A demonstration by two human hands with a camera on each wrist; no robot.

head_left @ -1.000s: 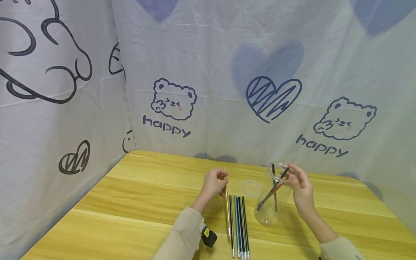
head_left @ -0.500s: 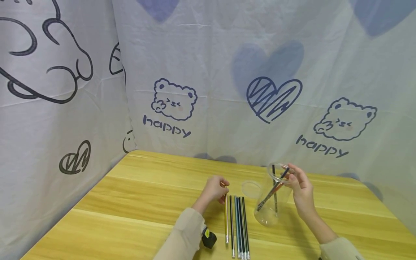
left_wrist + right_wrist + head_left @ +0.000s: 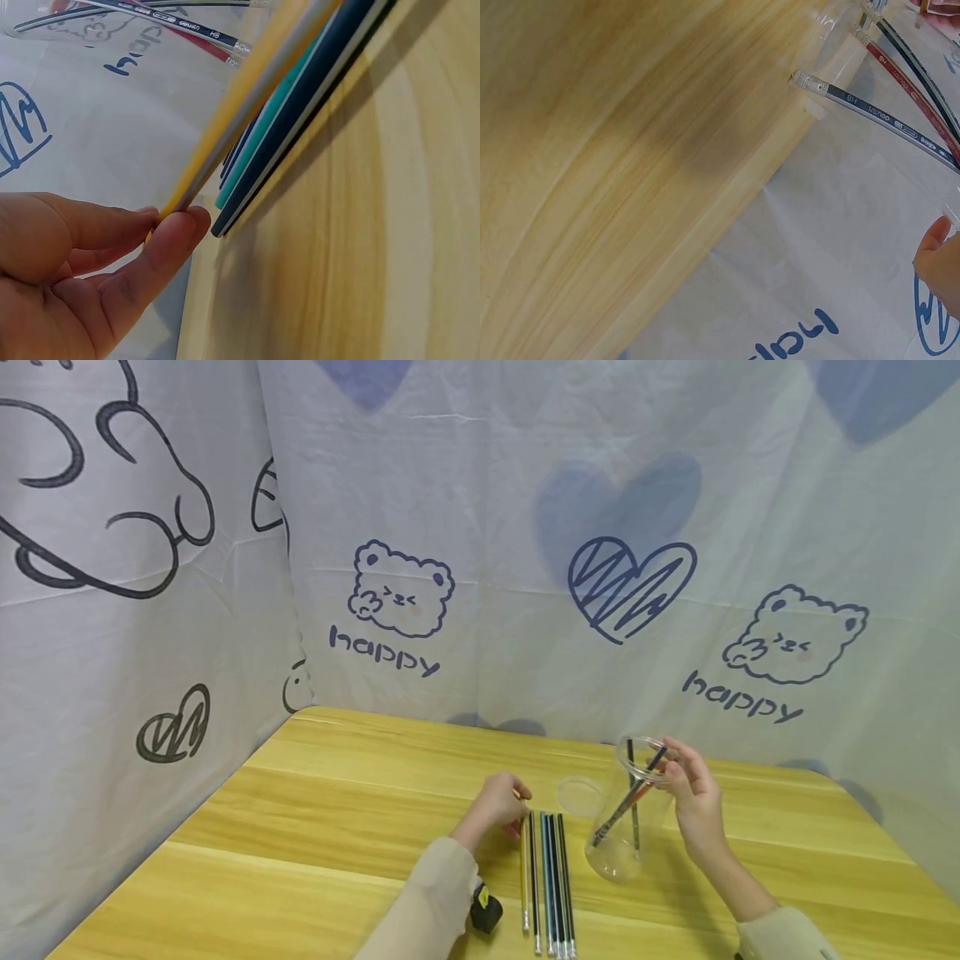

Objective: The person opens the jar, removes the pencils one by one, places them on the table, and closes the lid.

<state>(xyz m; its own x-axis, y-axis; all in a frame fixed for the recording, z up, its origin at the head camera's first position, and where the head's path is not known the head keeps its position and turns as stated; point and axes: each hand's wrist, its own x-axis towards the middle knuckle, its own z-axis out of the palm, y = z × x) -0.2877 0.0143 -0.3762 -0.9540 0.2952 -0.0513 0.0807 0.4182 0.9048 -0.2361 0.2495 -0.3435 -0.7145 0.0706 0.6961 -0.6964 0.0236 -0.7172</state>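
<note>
Thumb and fingertips of my left hand [image 3: 501, 800] pinch the far end of a yellow pencil [image 3: 525, 885]. In the left wrist view that yellow pencil [image 3: 225, 124] crosses in front of dark and teal pencils [image 3: 277, 124]. A row of several pencils [image 3: 555, 885], their eraser ends toward me, lies on the table just right of it. My right hand [image 3: 697, 802] grips the rim of a clear plastic cup [image 3: 611, 862], which stands upright. Inside it lean a red pencil [image 3: 904, 79] and dark pencils [image 3: 885, 116], eraser ends down.
A clear round lid [image 3: 579, 797] lies on the wooden table [image 3: 337, 810], behind and left of the cup. White cloth [image 3: 480, 610] with printed hearts and bears hangs behind the table's far edge. A black device [image 3: 486, 910] sits at my left wrist.
My left hand has come nearer to me and slightly right, bringing the yellow pencil down close beside the row. The right hand and the cup have stayed in place.
</note>
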